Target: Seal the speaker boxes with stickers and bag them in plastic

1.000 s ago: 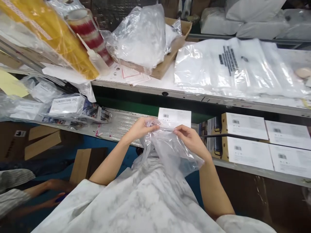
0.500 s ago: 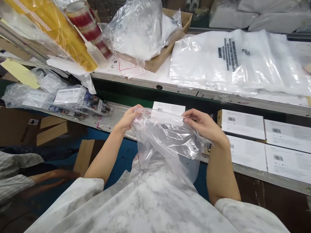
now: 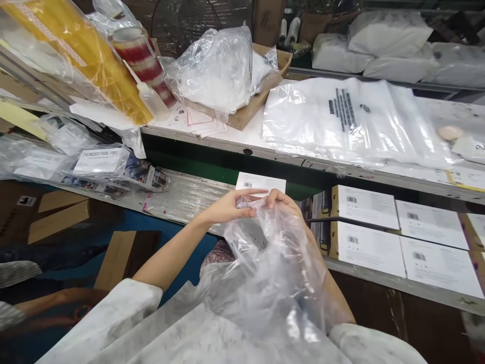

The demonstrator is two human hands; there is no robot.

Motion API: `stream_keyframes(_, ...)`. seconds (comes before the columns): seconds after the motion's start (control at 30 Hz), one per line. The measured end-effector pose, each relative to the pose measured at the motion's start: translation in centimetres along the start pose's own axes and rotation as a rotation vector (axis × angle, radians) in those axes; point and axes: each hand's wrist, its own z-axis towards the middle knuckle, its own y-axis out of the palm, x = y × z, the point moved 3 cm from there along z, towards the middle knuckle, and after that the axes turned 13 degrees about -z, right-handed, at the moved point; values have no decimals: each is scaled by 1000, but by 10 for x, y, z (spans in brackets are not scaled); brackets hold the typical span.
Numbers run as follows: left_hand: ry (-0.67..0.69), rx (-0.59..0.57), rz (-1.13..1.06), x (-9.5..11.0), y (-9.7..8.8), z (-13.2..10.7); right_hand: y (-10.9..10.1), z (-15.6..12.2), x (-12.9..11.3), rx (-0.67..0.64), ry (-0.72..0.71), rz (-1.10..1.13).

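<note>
A clear plastic bag [image 3: 273, 263] hangs in front of me over my lap. My left hand [image 3: 227, 207] pinches its top edge with thumb and fingers. My right hand [image 3: 282, 202] grips the same edge close beside the left, partly veiled by the film. Just behind the hands lies a white labelled box [image 3: 260, 183] with a barcode on the lower belt.
More white barcode boxes [image 3: 366, 207] lie in rows to the right. A stack of printed plastic bags [image 3: 348, 119] covers the upper table. A cardboard tray of bags [image 3: 227, 71], tape rolls [image 3: 142, 58] and a squeeze bottle [image 3: 149, 96] stand at the left. Another person's arm [image 3: 49, 303] is at lower left.
My hands, spread apart along the bag's top edge half a second ago, have come together at the middle. The bag now bunches up over my right forearm.
</note>
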Motion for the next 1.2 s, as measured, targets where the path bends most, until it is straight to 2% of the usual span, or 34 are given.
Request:
stream_keyframes(0.07, -47, 6, 76, -3, 10, 2, -8, -7, -5, -47, 56, 8)
stream_keyframes(0.17, -48, 89, 206, -6, 26, -2, -26, -25, -16, -73, 67, -88)
stream_keyframes(0.23, 24, 136, 328, -7, 40, -7, -37, -40, -24, -37, 58, -307)
stream_keyframes(0.33, 210, 171, 538, -7, 59, -14, -51, -64, -33, -22, 54, -679)
stream_keyframes(0.43, 278, 67, 596, -13, 71, -20, -70, -85, -45, 55, 32, -827)
stream_keyframes(0.5, 201, -30, 526, -18, 73, -22, -82, -96, -52, 87, 59, -848)
stream_keyframes(0.57, 71, -77, 433, -21, 70, -25, -89, -103, -56, -3, 100, -807)
stream_keyframes(0.67, -48, -65, 331, -19, 60, -27, -91, -104, -52, -169, 90, -682)
stream_keyframes(0.73, -79, -95, 294, -17, 50, -29, -92, -101, -43, -187, 103, -610)
stream_keyframes(0.8, -122, -146, 272, -17, 38, -31, -93, -97, -29, -205, 190, -539)
stream_keyframes(0.87, -185, -139, 256, -23, 24, -36, -92, -94, -17, -255, 260, -476)
stream_keyframes(0.93, -256, -20, 234, -33, 11, -44, -88, -88, -7, -313, 246, -469)
stream_keyframes(1.0, -315, 139, 181, -45, 3, -54, -78, -79, 5, -440, 227, -468)
stream_keyframes(1.07, -318, 256, 95, -55, 1, -64, -62, -70, 19, -608, 242, -482)
stream_keyframes(1.1, -300, 285, 46, -60, 2, -68, -54, -66, 26, -648, 239, -534)
stream_keyframes(1.13, -273, 296, -8, -64, 4, -71, -48, -60, 33, -627, 219, -628)
stream_keyframes(1.2, -222, 308, -155, -70, 8, -76, -39, -50, 41, -440, 135, -870)
